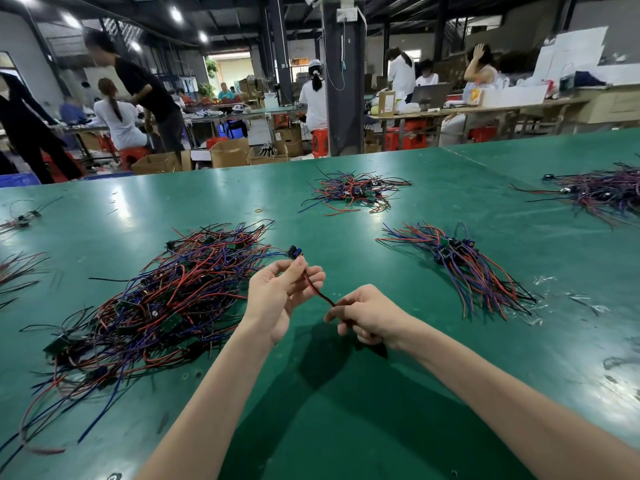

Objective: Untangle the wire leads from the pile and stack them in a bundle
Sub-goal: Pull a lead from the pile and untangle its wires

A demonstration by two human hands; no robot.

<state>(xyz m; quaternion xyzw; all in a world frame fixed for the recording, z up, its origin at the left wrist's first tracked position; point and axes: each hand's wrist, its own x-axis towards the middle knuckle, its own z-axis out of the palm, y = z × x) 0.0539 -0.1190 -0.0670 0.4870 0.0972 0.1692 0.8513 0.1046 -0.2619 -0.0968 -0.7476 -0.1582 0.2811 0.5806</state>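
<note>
A big tangled pile of red, blue and black wire leads [162, 296] with small green boards lies on the green table at my left. My left hand [277, 296] pinches one wire lead [317, 291] near its dark connector end, which pokes above my fingers. My right hand [367, 317] is closed on the other end of that same red and black lead, stretched between both hands above the table. A neater bundle of leads [464, 268] lies to the right, wires fanned toward me.
Another loose heap of leads [353, 192] sits further back in the middle, and one more [602, 192] at the far right. A few stray leads [17, 223] lie at the left edge. People work at benches beyond the green table [346, 393].
</note>
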